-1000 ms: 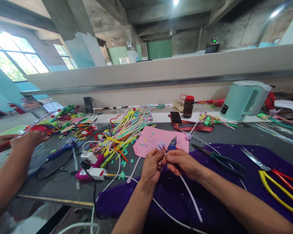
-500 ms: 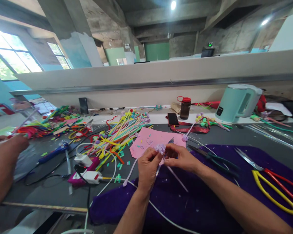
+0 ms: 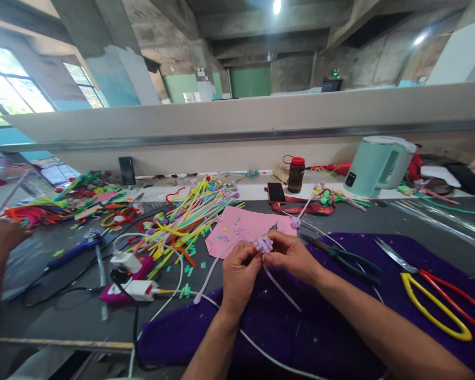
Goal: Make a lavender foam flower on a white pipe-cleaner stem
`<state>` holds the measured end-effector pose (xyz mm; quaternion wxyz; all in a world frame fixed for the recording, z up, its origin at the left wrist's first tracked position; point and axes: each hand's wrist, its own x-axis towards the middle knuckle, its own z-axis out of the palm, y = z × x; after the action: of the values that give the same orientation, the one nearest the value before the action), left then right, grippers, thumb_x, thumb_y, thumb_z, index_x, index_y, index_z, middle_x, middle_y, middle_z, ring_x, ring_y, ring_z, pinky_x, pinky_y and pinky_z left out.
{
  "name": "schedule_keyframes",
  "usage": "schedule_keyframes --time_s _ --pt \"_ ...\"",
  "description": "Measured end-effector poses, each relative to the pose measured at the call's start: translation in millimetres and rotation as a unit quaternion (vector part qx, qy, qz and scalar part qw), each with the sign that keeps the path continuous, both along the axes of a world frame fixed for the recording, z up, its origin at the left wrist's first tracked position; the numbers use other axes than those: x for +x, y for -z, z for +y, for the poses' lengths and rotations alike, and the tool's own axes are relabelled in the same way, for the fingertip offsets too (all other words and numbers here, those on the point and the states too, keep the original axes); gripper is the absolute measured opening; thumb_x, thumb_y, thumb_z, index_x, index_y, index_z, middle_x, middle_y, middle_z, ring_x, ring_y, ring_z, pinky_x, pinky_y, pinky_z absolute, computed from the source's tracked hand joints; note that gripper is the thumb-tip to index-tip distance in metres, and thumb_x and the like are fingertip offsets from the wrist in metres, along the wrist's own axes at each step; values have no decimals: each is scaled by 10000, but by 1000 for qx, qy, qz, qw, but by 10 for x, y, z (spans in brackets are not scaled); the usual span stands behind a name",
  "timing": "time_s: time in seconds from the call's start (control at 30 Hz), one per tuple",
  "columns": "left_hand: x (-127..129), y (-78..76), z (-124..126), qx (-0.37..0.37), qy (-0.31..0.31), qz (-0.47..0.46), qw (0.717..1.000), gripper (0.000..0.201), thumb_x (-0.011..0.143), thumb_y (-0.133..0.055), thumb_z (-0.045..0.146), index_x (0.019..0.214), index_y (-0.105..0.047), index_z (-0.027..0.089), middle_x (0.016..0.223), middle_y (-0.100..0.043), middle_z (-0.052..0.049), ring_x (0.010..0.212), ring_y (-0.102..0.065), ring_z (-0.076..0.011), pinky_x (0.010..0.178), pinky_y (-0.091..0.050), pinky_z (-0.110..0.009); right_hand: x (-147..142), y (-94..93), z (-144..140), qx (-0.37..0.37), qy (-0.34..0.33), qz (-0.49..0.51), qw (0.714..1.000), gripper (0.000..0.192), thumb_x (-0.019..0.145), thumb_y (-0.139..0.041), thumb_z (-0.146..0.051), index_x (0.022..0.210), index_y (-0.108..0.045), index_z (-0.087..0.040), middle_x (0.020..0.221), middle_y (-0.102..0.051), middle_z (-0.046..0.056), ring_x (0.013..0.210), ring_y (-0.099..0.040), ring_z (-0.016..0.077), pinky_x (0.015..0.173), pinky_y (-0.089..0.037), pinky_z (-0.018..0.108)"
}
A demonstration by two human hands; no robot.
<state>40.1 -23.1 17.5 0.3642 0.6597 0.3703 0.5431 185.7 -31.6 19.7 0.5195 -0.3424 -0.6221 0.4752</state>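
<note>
A lilac pipe-cleaner flower (image 3: 263, 244) is held between both my hands over the purple cloth (image 3: 293, 327). My left hand (image 3: 241, 266) pinches its left underside with thumb and fingers. From the right, my right hand (image 3: 293, 256) grips the flower's edge, fingers bent round it. One pale lilac stem (image 3: 283, 288) hangs down to the right below the hands; another lilac pipe cleaner (image 3: 208, 279) slants down on the left, its tip by the cloth. Just behind lies a pink sheet (image 3: 229, 232) with small clippings on it. My fingers hide part of the flower's underside.
Pliers (image 3: 346, 258) and red-and-yellow scissors (image 3: 423, 285) lie at right. Colourful pipe cleaners (image 3: 190, 221), a glue gun (image 3: 77, 248) and plugged power adapters (image 3: 134, 290) lie left. A phone (image 3: 276, 193), bottle (image 3: 296, 175) and kettle (image 3: 380, 166) stand behind. Another person's hand (image 3: 3, 240) is at far left.
The flower has turned so that more of its looped face shows between my fingers. The view has shifted slightly, and the other person's hand has moved left.
</note>
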Motion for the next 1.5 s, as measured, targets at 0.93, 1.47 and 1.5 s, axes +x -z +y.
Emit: schedule_keyframes --time_s 0.93,1.47,1.5 --pt "-2 3 13 -259 116 -179 942 291 647 -675 328 889 -667 166 483 -457 64 374 -306 -27 374 -206 -180 -85 7 -59 -128 -31 62 989 296 742 -597 -440 686 -515 -161 584 -511 -42 406 -395 46 391 -272 179" --pt "-11 35 90 -311 102 -239 914 206 615 -704 288 724 -664 117 456 -473 53 351 -312 -3 344 -173 -139 -138 74 -72 -174 -76 87 978 206 776 -582 -348 722 -543 -153 565 -535 -40 392 -405 37 373 -254 162" --pt "-8 33 89 -309 97 -237 916 214 605 -710 292 715 -663 115 450 -472 54 348 -308 -4 342 -170 -141 -143 79 -73 -174 -78 87 978 202 779 -579 -342 723 -542 -151 564 -533 -39 391 -404 35 373 -261 159"
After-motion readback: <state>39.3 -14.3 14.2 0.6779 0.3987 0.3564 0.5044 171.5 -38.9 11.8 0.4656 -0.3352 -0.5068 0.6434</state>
